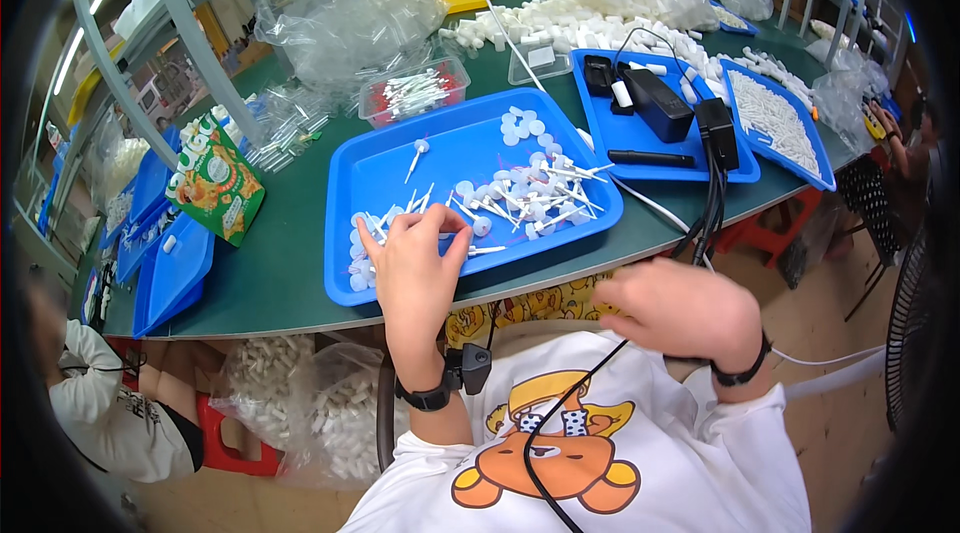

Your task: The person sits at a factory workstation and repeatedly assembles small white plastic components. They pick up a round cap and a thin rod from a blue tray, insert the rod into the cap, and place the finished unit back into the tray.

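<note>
My left hand rests on the near left part of a blue tray, fingers bent around small white plastic pieces; I cannot tell whether it grips one. More white round caps and thin white sticks lie scattered across the tray's middle and right. My right hand hovers blurred below the table edge, close to my chest, fingers curled; whatever it may hold is hidden.
A second blue tray holds black devices and a cable. A third blue tray carries white parts. Clear bags, a red box of sticks, a green snack bag, a seated person.
</note>
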`<state>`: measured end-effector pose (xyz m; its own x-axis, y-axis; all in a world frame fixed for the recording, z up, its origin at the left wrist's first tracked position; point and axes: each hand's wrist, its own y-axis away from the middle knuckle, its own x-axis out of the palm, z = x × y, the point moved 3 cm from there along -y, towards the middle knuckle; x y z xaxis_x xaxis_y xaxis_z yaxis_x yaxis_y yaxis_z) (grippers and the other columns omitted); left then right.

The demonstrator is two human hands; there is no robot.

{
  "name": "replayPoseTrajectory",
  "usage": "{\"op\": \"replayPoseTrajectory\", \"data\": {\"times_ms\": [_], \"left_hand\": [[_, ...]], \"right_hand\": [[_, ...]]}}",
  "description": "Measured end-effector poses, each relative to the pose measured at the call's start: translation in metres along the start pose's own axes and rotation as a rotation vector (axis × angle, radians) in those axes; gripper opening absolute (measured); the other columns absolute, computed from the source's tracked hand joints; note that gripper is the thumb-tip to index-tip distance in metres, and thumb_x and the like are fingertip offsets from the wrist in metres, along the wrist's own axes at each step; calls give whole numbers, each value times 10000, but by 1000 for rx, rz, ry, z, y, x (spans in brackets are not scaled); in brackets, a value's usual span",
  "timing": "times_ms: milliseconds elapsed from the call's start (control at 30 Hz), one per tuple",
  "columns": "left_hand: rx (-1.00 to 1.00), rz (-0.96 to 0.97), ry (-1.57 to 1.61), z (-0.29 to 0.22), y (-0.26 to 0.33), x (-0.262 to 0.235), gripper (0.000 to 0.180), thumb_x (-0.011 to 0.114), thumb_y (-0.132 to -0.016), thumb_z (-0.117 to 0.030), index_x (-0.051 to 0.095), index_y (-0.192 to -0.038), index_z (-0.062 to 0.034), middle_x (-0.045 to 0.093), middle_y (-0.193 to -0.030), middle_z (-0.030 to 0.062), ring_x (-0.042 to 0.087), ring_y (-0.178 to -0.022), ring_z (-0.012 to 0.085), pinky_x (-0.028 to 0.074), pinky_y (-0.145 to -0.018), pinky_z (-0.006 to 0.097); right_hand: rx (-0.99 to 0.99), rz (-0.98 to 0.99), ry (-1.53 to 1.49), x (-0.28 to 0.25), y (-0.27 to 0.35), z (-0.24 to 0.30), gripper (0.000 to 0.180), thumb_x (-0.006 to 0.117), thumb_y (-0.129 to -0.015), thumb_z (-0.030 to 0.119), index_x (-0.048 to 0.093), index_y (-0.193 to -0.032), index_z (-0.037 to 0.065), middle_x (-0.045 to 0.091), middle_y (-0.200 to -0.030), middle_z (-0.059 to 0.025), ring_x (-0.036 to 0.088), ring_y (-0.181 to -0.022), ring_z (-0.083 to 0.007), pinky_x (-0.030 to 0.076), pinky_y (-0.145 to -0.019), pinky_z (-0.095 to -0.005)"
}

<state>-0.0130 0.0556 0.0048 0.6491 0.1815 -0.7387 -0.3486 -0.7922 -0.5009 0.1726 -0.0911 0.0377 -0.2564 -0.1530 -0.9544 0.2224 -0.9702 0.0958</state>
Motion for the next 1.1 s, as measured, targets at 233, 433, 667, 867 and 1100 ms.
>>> {"op": "replayPoseTrajectory", "data": {"times_ms": [233,433,667,867,1100], "left_hand": [[40,-75,23,-3,1,-5,125,715,-770,-197,658,-827,-102,654,-814,14,596,-865,215,210,-1079,562],[57,-69,57,-8,-3,-5,136,720,-760,-184,648,-838,-99,665,-835,14,593,-855,227,241,-1074,528],[25,-94,36,-3,-2,-7,137,712,-767,-186,641,-835,-91,670,-864,24,585,-879,241,266,-1068,510],[24,-102,22,-4,-3,-4,123,688,-793,-194,643,-843,-91,667,-876,25,580,-883,237,262,-1071,501],[21,-108,17,-3,-2,-3,123,685,-798,-203,650,-846,-96,664,-875,27,578,-889,236,252,-1072,505]], "right_hand": [[-56,157,390,-89,-148,9,271,568,-846,230,666,-1044,72,690,-906,-128,670,-798,-274,539,-716,-376],[-264,-286,368,-83,-305,-29,202,566,-777,88,653,-938,3,650,-942,-191,622,-911,-360,497,-803,-426],[-310,-563,318,-67,-388,-43,173,565,-766,-9,626,-926,17,652,-954,-181,634,-918,-363,513,-783,-434],[-206,-562,449,-59,-404,-44,134,598,-770,75,658,-880,30,664,-879,-163,640,-897,-346,517,-755,-430],[-204,-492,392,-61,-402,-47,157,575,-775,17,673,-895,47,676,-910,-160,658,-902,-334,539,-765,-415]]}}
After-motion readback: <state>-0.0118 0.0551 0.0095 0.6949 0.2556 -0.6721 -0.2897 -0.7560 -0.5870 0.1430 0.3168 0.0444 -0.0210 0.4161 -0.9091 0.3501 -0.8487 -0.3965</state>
